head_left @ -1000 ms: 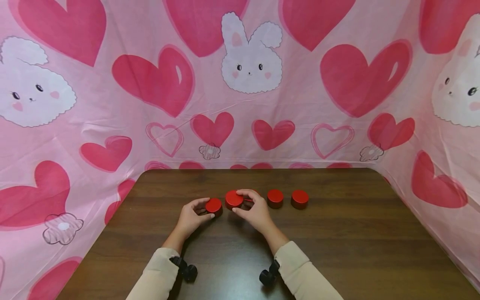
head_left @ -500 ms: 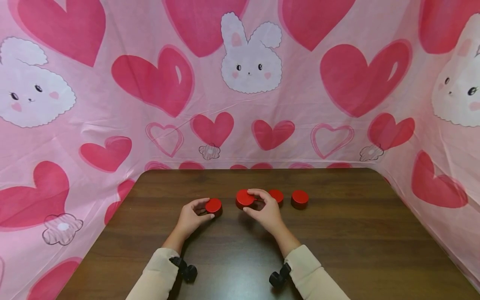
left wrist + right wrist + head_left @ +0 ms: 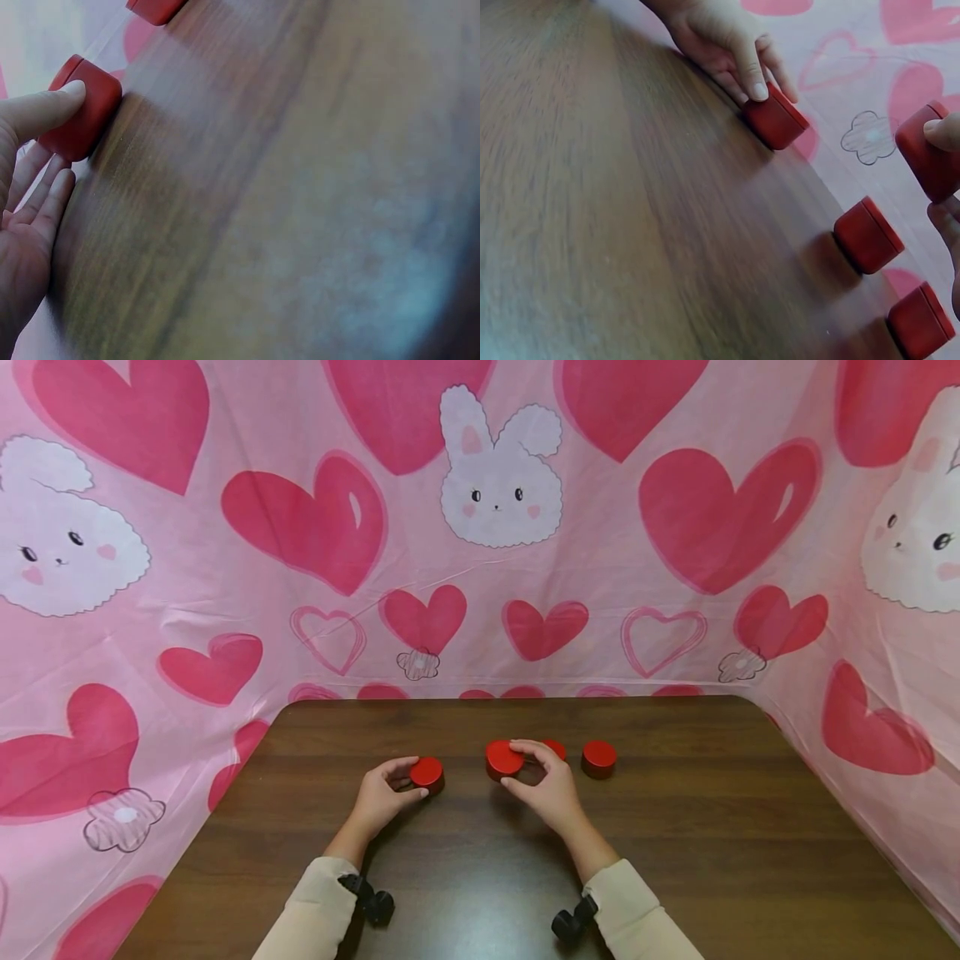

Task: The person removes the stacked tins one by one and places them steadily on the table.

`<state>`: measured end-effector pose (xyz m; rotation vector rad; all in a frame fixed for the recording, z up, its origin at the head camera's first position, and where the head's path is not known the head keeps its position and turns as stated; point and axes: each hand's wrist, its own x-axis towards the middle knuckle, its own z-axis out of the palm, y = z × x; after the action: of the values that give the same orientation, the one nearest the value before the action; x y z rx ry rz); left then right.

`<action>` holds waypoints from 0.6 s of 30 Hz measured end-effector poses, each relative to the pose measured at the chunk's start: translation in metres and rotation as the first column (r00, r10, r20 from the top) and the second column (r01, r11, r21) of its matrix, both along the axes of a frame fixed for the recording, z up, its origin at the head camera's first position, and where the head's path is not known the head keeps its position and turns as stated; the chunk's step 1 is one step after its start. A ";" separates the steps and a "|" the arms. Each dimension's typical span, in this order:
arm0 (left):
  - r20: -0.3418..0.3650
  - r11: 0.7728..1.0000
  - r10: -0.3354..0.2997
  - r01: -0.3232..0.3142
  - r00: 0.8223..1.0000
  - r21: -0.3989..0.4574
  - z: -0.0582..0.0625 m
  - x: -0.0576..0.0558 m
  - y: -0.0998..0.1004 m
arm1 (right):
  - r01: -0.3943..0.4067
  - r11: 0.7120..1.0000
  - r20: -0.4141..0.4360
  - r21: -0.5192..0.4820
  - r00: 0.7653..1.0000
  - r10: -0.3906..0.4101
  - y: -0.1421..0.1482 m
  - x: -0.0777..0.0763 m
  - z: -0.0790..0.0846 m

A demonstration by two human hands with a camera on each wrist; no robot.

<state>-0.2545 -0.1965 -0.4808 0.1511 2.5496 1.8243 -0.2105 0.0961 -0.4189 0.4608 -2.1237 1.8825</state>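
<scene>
My left hand pinches a small red round box between thumb and fingers. It sits on the table, and a lid seam shows near its top in the left wrist view. With my right hand I hold a matching red round box by its sides, raised over the table. The right wrist view shows the held box tilted, apart from the boxes standing on the wood. One standing box is partly hidden behind my right fingers, and another box stands at the row's right end.
The brown wooden table ends at a pink cloth with hearts and rabbits, which rises behind it and along both sides. A black wrist device hangs at my right sleeve, and a like device at my left.
My right hand has carried its red round box to the right, away from the left one. My left hand stays on its box.
</scene>
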 end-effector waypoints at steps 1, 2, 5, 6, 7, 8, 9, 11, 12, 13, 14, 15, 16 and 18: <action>0.001 1.000 0.000 0.000 1.000 0.001 0.000 0.000 0.000 | 0.002 1.000 0.002 -0.002 1.000 -0.002 0.001 0.000 0.000; 0.001 1.000 -0.001 0.001 1.000 0.003 -0.001 0.000 0.000 | 0.002 1.000 0.004 -0.006 1.000 -0.002 0.002 0.001 0.000; 0.003 1.000 0.001 -0.001 1.000 0.005 -0.001 0.000 -0.001 | 0.012 1.000 0.010 -0.008 1.000 -0.012 0.006 0.003 0.002; 0.002 1.000 0.001 -0.001 1.000 0.004 -0.001 0.000 -0.001 | 0.016 1.000 0.011 -0.008 1.000 -0.016 0.007 0.004 0.002; 0.002 1.000 0.003 -0.003 1.000 0.003 -0.001 0.000 -0.001 | 0.019 1.000 0.012 -0.008 1.000 -0.019 0.009 0.004 0.003; 0.005 1.000 0.005 -0.005 1.000 0.002 -0.001 0.000 0.000 | 0.025 1.000 0.009 0.001 1.000 -0.025 0.010 0.005 0.004; 0.009 1.000 0.007 -0.007 1.000 0.002 0.000 0.000 0.000 | 0.030 1.000 0.007 0.005 1.000 -0.030 0.011 0.005 0.004; 0.017 1.000 0.008 -0.008 1.000 0.001 0.002 0.001 0.001 | 0.039 0.999 0.001 0.014 0.999 -0.039 0.014 0.006 0.004; 0.019 1.000 0.007 -0.007 1.000 -0.001 0.004 0.002 0.002 | 0.043 0.999 -0.003 0.018 0.999 -0.043 0.015 0.006 0.005; 0.022 1.000 0.006 -0.006 1.000 -0.001 0.007 0.004 0.002 | 0.046 0.999 -0.006 0.019 0.999 -0.046 0.017 0.006 0.005; 0.022 1.000 0.002 -0.002 1.000 -0.005 0.012 0.006 0.004 | 0.049 0.999 -0.009 0.019 0.999 -0.049 0.018 0.006 0.004; 0.022 1.000 -0.003 0.003 1.000 -0.009 0.017 0.009 0.005 | 0.050 0.999 -0.012 0.016 0.999 -0.050 0.020 0.006 0.004; 0.023 1.000 -0.007 0.007 1.000 -0.013 0.021 0.011 0.005 | 0.054 0.998 -0.015 0.015 0.998 -0.054 0.021 0.006 0.004; 0.023 1.000 -0.014 0.015 1.000 -0.020 0.027 0.014 0.007 | 0.061 0.998 -0.014 0.017 0.998 -0.061 0.024 0.007 0.004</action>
<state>-0.2408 -0.1895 -0.4538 0.1472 2.5439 1.7843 -0.2037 0.1200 -0.4146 0.4062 -2.1223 1.8240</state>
